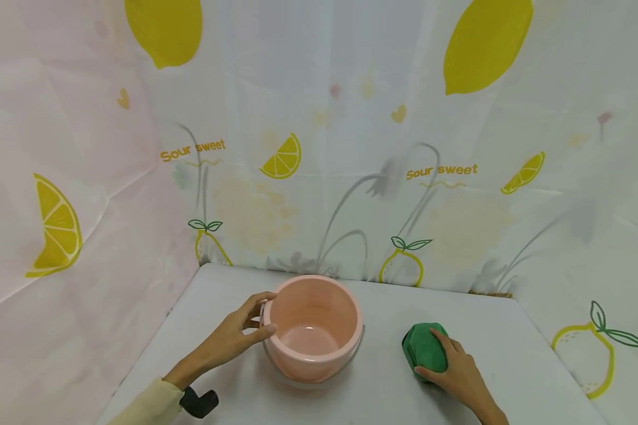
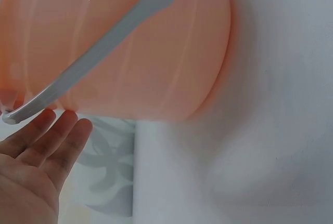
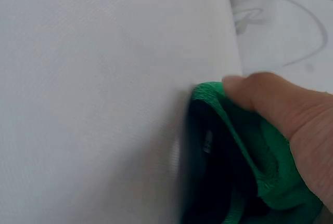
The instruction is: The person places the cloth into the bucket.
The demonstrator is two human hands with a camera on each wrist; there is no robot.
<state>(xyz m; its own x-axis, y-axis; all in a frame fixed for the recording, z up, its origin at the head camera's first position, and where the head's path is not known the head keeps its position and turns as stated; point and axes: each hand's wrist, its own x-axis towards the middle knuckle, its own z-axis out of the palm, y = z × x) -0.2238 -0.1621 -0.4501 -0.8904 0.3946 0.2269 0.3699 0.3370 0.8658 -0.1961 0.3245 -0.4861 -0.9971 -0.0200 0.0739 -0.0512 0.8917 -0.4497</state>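
"Action?"
"The left hand [image 1: 239,327] is gripping the bucket [image 1: 309,367] on the surface [image 1: 516,366]; rightward, the right hand [image 1: 461,369] is pinching green cloth [image 1: 424,349]!"
"Any writing [image 1: 457,170] showing?"
"The backdrop [image 1: 319,88] is reading 'Sour sweet', twice!"

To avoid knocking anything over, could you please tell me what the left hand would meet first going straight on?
The left hand would meet the pink bucket first; the fingertips appear against its side, though exact contact is unclear.

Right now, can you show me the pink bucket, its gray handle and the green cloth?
Pink bucket [image 1: 313,307], head view: inner wall.
Gray handle [image 2: 99,51], left wrist view: middle stretch.
Green cloth [image 1: 426,348], head view: upper surface.
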